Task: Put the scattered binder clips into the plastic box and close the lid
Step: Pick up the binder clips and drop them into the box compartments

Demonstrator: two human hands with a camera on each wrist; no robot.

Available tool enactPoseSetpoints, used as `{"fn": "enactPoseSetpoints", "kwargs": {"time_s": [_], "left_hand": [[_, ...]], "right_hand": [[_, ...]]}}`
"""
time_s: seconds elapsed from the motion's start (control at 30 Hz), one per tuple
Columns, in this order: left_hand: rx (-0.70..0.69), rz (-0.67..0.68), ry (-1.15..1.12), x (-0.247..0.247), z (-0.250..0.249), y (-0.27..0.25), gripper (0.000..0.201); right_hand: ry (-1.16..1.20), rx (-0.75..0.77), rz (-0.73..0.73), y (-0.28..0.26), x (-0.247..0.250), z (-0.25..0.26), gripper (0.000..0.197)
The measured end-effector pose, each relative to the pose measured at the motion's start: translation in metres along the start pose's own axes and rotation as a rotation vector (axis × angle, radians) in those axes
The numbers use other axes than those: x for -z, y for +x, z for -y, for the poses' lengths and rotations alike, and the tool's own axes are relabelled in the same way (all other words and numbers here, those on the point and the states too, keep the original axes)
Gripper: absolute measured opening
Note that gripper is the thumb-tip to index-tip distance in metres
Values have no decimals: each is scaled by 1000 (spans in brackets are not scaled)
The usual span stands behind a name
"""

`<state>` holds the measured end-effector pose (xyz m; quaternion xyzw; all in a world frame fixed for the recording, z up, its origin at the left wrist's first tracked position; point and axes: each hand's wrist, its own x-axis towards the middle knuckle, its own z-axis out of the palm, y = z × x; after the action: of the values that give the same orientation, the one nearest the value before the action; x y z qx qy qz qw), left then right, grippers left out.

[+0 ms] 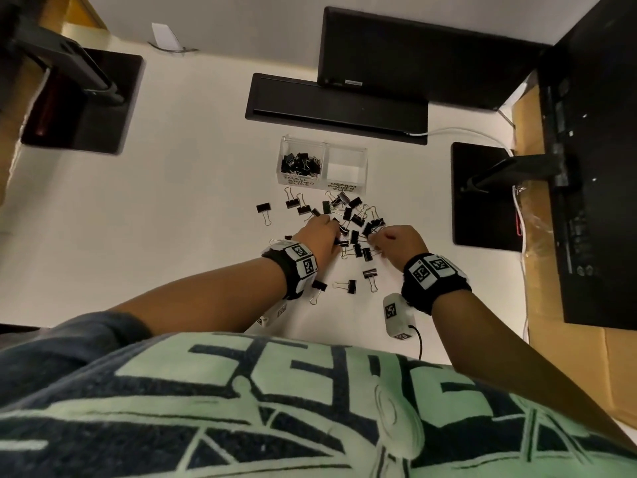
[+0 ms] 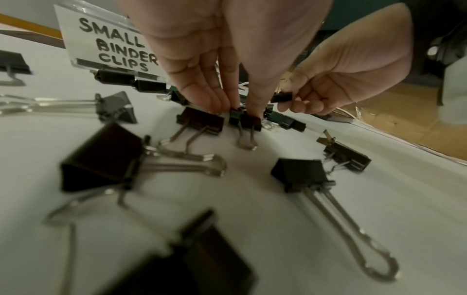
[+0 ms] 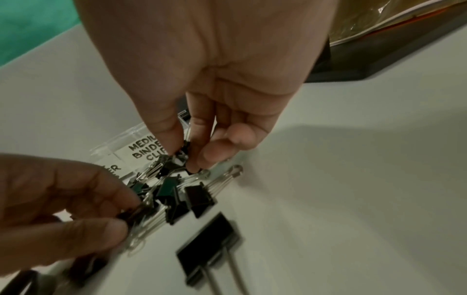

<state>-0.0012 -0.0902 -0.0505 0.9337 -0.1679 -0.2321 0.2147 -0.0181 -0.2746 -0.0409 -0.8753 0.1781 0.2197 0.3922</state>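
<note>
Head view: the binder clips (image 1: 348, 222) are scattered on the table (image 1: 193, 208) just this side of the plastic box (image 1: 324, 165), so filling it means a short reach straight ahead. The left hand (image 1: 319, 236) and right hand (image 1: 400, 241) are both sunk into the pile.

Left wrist: one small clip (image 2: 248, 119) is pinched by the left fingertips (image 2: 215, 101), handles pointing back toward the wrist.

Right wrist: another clip (image 3: 180, 154) is pinched by the right hand, right in front of the compartment labelled for medium clips, which looks empty.
</note>
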Motion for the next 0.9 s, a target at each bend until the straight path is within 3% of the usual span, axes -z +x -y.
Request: {"fn": "enactPoseSetpoints", "kwargs": {"time_s": [0.23,0.37,0.5,0.57,0.67,0.77,0.9], "left_hand": [[15,12,-138,6,6,1,10],[177,-111,-405,14,17,-5,8],[415,-233,-650,25,33,-1,19],[457,-266,-701,29,43,5,24],[489,-270,-736,35,49,9,24],[507,-244,-772,39,47,13,20],[474,-179,-696,38,42,13,11]], "right_hand": [[179,-46,26,-4,7,-3,21],[282,-111,77,-3,9,1,23],[375,-159,80,-2,9,4,18],[382,-161,83,-1,10,4,17],[303,-141,57,2,10,2,18],[-13,-81,-94,5,13,4,18],[-216,81,-175,-2,3,20,26]]}}
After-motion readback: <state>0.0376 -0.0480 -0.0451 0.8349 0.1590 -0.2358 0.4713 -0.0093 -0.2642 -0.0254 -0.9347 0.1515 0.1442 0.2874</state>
